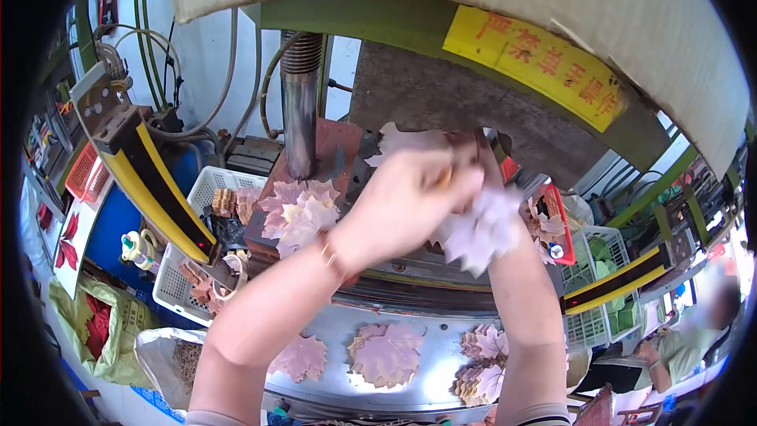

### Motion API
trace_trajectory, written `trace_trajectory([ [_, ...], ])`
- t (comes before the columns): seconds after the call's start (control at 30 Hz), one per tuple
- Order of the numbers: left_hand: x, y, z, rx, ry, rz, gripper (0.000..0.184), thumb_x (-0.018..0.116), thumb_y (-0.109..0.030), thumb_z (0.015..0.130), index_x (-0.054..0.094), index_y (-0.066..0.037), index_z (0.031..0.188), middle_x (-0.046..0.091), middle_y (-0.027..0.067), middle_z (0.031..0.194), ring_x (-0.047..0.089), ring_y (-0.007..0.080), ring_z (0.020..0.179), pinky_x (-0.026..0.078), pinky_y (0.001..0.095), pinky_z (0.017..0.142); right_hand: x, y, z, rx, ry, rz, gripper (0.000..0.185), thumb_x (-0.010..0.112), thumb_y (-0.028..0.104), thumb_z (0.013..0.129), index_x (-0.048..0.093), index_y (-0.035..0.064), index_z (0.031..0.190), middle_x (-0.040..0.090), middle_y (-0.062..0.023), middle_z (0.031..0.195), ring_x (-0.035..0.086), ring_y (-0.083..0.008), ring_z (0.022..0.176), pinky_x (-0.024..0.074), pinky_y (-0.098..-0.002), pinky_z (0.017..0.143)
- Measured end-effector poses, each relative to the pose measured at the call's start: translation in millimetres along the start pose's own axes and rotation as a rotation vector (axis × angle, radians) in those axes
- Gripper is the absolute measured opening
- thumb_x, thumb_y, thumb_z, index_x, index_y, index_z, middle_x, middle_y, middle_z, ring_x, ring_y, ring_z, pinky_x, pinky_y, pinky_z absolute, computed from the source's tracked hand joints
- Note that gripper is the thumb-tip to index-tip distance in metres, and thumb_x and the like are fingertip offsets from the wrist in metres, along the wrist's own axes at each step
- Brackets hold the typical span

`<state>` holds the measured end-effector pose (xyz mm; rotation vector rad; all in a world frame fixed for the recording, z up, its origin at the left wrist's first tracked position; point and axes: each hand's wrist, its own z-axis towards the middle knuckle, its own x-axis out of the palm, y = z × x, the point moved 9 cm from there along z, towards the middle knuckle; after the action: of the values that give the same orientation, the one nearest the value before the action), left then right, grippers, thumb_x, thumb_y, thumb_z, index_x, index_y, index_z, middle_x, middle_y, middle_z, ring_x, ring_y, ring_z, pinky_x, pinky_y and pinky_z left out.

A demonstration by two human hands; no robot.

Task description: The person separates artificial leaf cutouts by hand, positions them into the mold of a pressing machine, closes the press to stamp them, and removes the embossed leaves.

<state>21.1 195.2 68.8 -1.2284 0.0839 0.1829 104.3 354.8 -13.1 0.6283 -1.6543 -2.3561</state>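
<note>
Press fills the upper view: green frame [355, 22], dark upper plate [410, 91]; steel column [298, 126] upright at left. Metal table [335, 398] in front, bearing three groups of leaf pieces: left pile [298, 357], middle pile [386, 355], right stacks [482, 363]. A further leaf cluster [303, 217] sits by the column foot; a pale leaf [398, 142] shows just beyond the left hand.

Both arms reach toward the press. Left hand [406, 197] crosses to mid-view, fingers curled inward, narrow. Right forearm [527, 300] rises behind the lilac leaf bunch [481, 229]; right hand mostly hidden, grip cannot be told.

Key relation: bunch is raised, blurred, to the right of and slightly below the left fingertips, which meet its upper edge; right wrist lies directly behind. Left is the nearer visible hand; which one bears the bunch, unclear. No distinct long axis.

Smallest: bracelet [331, 259], left wrist.
</note>
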Motion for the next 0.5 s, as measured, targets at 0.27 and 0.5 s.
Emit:
trace_trajectory([
  [0.27,29.2,-39.6,-137.4,0.458,0.414,0.307,0.011,0.062,-0.006,0.077,0.066,-0.005,0.088,0.062,0.0108,0.084,0.060,0.0263,0.073,0.048,0.0348,0.064,1.3,58.7,-202.8,-0.077,0.599,-0.120,0.042,0.066,0.015,0.081,0.057,0.0082,0.122,0.063,-0.0038,0.098,0.060,-0.0172,0.088,0.0486,-0.0307,0.081],
  [0.5,57.0,28.1,-209.6,0.262,0.414,0.408,0.018,0.058,0.004,0.071,0.064,-0.004,0.086,0.060,0.0147,0.079,0.059,0.0349,0.070,0.048,0.0401,0.059,-19.3,-13.1,-360.1,-0.103,0.186,-0.602,0.021,0.061,0.019,0.090,0.063,0.0103,0.110,0.065,-0.0085,0.095,0.063,-0.0258,0.086,0.0497,-0.0338,0.078],
])
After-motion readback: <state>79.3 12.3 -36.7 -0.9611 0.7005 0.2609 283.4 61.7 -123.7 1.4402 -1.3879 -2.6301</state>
